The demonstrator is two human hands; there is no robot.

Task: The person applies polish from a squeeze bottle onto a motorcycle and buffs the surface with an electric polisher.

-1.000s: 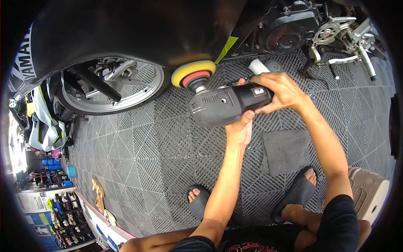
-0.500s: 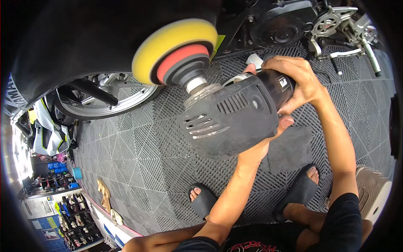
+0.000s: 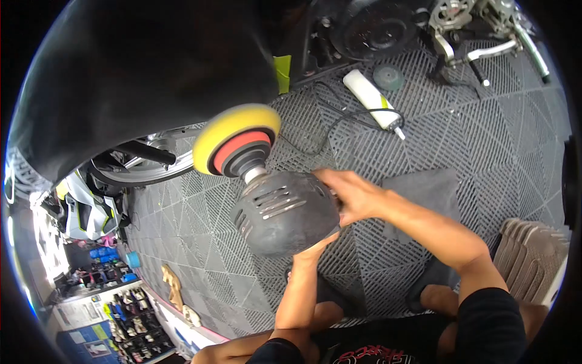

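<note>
A black polisher (image 3: 285,212) with a yellow foam pad (image 3: 242,130) on a red backing plate (image 3: 244,151) is held in both hands. My right hand (image 3: 354,193) is closed around its body behind the vented head. My left hand (image 3: 315,247) supports it from below, its fingers mostly hidden by the tool. The pad tilts up beside the lower edge of a glossy black motorcycle panel (image 3: 151,67); contact between them cannot be made out. A strip of yellow-green tape (image 3: 282,74) sticks to the panel's right edge.
On the grey grid floor lie a white bottle (image 3: 368,97), a round greenish disc (image 3: 388,77), a black cord (image 3: 330,130) and a dark cloth (image 3: 424,191). The motorcycle's footpeg and levers (image 3: 494,51) jut out at upper right. A brown plastic stool (image 3: 530,258) stands at right.
Both hands and the polisher have moved down and left in view, with the pad now lower along the panel. The white bottle and disc have come into fuller view.
</note>
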